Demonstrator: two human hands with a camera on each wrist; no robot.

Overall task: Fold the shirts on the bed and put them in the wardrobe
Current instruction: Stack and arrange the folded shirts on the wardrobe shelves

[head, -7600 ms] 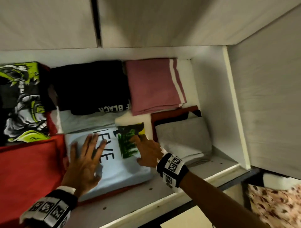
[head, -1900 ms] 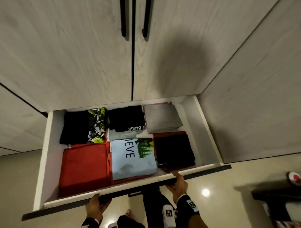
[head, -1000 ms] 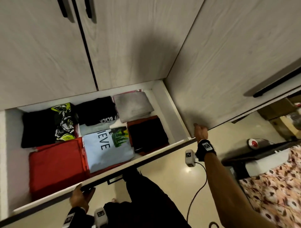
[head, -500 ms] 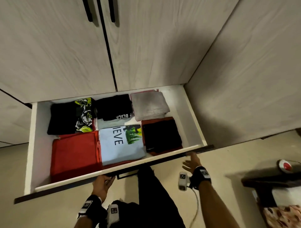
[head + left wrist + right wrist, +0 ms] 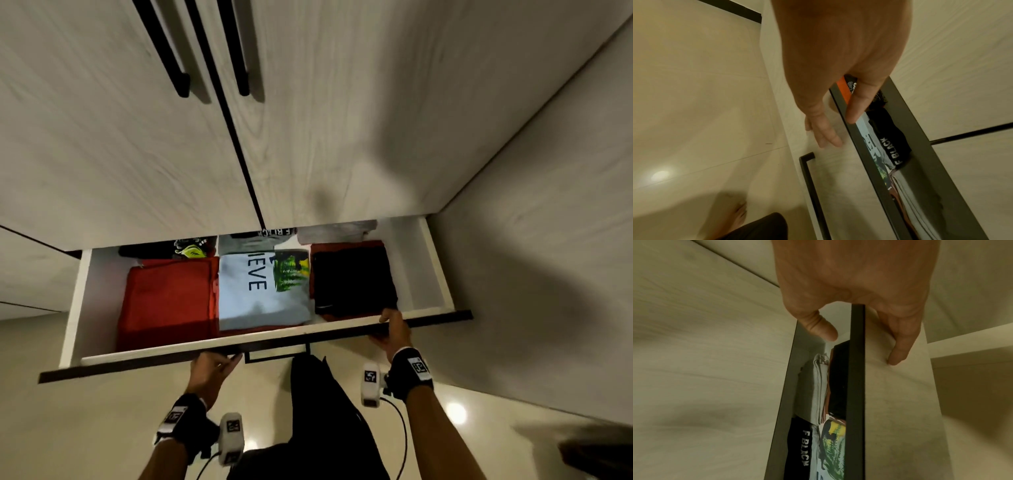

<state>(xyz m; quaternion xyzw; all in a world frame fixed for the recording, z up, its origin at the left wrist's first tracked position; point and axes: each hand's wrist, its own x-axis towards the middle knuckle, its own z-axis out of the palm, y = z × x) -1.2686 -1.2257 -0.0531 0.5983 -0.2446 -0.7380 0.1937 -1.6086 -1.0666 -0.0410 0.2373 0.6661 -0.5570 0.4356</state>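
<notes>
Red, pale blue and black folded shirts lie side by side in the front row of the wardrobe drawer (image 5: 260,337), which stands partly pulled out beneath two closed wardrobe doors (image 5: 144,147). The red shirt (image 5: 168,301) sits at the left, the pale blue shirt (image 5: 263,291) printed "IEVE" in the middle, the black shirt (image 5: 352,279) at the right. Behind them, half hidden under the doors, lie more folded shirts. The left hand (image 5: 209,371) presses the drawer front with straight fingers, thumb on its top edge. The right hand (image 5: 392,330) takes the front's top edge, thumb inside and fingers flat outside: a loose grip. A black handle (image 5: 813,191) runs along the drawer front.
</notes>
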